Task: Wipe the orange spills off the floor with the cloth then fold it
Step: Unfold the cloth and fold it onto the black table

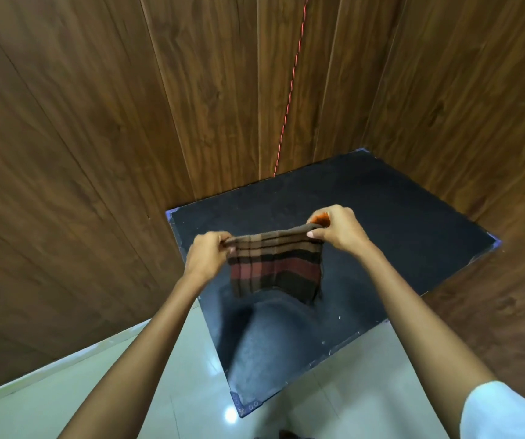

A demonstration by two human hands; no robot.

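Both hands pinch the top edge of the brown striped woven cloth [276, 267], the left hand [207, 252] at one corner, the right hand [337, 229] at the other; it hangs above the dark square floor mat [397, 223].

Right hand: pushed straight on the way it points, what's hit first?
Likely the wood-panel wall near the red cord. The right hand, pinching the striped cloth, points over the black mat; depth is unclear, so the mat might come first.
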